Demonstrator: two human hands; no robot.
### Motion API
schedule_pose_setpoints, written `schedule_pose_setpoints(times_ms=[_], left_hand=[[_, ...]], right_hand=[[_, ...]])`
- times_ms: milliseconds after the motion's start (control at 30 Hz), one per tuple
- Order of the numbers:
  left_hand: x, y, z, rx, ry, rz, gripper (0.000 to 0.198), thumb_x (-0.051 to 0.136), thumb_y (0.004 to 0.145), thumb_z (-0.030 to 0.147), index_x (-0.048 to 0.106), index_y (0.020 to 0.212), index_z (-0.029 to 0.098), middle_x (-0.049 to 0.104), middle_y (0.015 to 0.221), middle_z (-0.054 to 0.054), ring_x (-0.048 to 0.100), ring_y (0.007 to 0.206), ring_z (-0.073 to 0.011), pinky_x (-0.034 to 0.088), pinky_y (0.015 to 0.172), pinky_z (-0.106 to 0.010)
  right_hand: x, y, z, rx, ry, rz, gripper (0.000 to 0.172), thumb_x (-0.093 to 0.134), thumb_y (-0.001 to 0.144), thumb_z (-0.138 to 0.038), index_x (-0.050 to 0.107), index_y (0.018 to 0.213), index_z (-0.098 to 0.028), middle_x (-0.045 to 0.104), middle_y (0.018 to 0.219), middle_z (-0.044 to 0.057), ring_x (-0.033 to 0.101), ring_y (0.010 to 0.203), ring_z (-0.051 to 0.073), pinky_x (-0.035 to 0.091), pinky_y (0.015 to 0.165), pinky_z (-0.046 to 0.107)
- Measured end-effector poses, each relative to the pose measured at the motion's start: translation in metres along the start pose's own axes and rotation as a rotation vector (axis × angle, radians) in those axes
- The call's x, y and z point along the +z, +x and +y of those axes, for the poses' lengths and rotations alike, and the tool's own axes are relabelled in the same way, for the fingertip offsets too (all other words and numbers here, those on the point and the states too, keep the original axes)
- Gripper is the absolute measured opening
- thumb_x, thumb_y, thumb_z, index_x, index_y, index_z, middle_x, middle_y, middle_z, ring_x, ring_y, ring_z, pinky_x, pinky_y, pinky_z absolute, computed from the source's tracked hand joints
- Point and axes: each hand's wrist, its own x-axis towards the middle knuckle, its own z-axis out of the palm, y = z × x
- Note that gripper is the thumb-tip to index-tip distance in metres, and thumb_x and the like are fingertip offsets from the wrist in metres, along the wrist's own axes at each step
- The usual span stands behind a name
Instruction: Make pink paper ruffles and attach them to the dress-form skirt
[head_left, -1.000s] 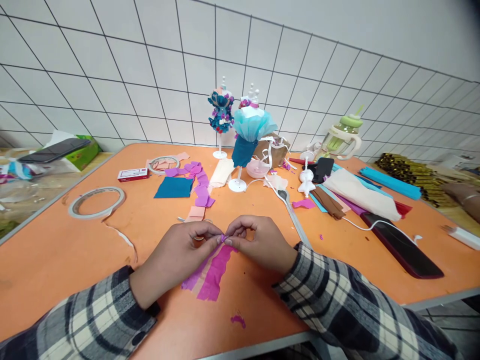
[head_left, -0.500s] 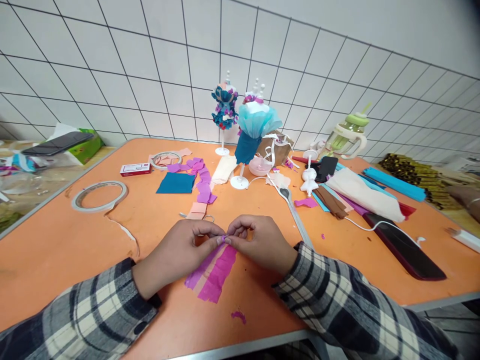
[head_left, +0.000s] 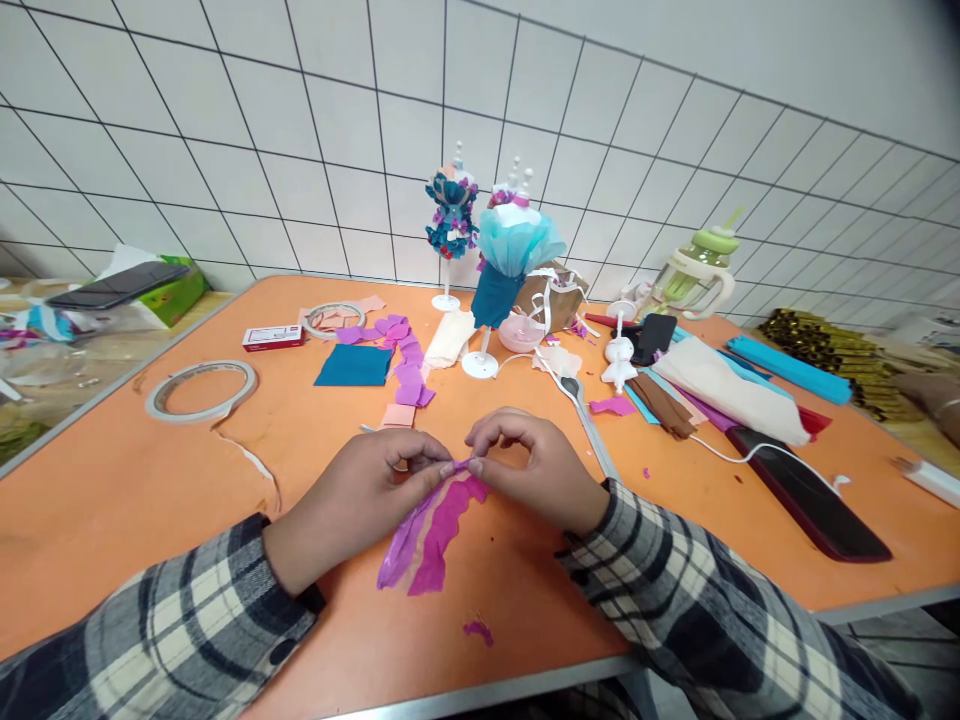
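A strip of purple and magenta crepe paper (head_left: 435, 545), with a pale band between its colours, hangs down from my fingertips above the orange table (head_left: 322, 640). My left hand (head_left: 375, 492) pinches the gathered top end from the left. From the right, my right hand (head_left: 536, 472) holds the same end between thumb and forefinger. Beyond my hands lie several purple paper pieces (head_left: 409, 365), a peach paper square (head_left: 397, 415) and a dark blue paper sheet (head_left: 352, 365). A small purple scrap (head_left: 478, 630) rests near the front edge.
Two rolls of tape (head_left: 202, 390) and a small red-and-white box (head_left: 272, 337) lie left. Dress-form stands, one in blue paper (head_left: 496, 292), rise at the back. To the right are a white figure (head_left: 619, 362), paper rolls (head_left: 727, 385), a dark phone (head_left: 810, 500) and a green-lidded bottle (head_left: 694, 265).
My right hand has shifted slightly up and right, drawing the strip's pinched end wider. The strip's lower end looks more folded and narrower.
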Motion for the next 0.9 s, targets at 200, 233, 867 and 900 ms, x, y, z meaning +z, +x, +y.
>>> schedule_pose_setpoints(times_ms=[200,233,867,900], left_hand=[[0.000,-0.001,0.000,0.066,-0.026,-0.020,0.024,0.057,0.094,0.038,0.076,0.090,0.023,0.079,0.085,-0.001,0.071,0.078,-0.0184,0.051,0.074,-0.028],[0.000,-0.001,-0.001,0.070,-0.028,-0.027,0.024,0.057,0.094,0.038,0.076,0.092,0.024,0.079,0.087,-0.001,0.071,0.080,-0.0187,0.051,0.075,-0.029],[-0.009,-0.004,0.003,0.137,0.003,0.188,0.018,0.063,0.091,0.038,0.072,0.086,0.023,0.074,0.085,-0.005,0.068,0.081,-0.0207,0.053,0.076,-0.032],[-0.008,-0.005,0.004,0.117,-0.052,0.149,0.019,0.063,0.091,0.037,0.074,0.086,0.023,0.075,0.083,-0.005,0.069,0.079,-0.0204,0.054,0.075,-0.031]], right_hand=[[-0.005,0.003,0.002,0.255,0.365,-0.116,0.021,0.078,0.073,-0.032,0.063,0.077,-0.017,0.061,0.073,0.000,0.054,0.067,0.013,0.043,0.065,0.027],[-0.004,0.004,0.003,0.270,0.410,-0.117,0.023,0.079,0.072,-0.032,0.063,0.076,-0.017,0.061,0.073,-0.001,0.053,0.066,0.012,0.043,0.064,0.027],[-0.009,0.010,0.012,0.234,0.101,0.378,0.013,0.066,0.077,-0.030,0.058,0.077,-0.020,0.057,0.068,-0.002,0.051,0.061,0.013,0.040,0.060,0.027],[-0.008,0.007,0.009,0.125,-0.043,0.478,0.011,0.064,0.080,-0.029,0.058,0.078,-0.020,0.058,0.070,-0.001,0.051,0.063,0.014,0.041,0.062,0.029]])
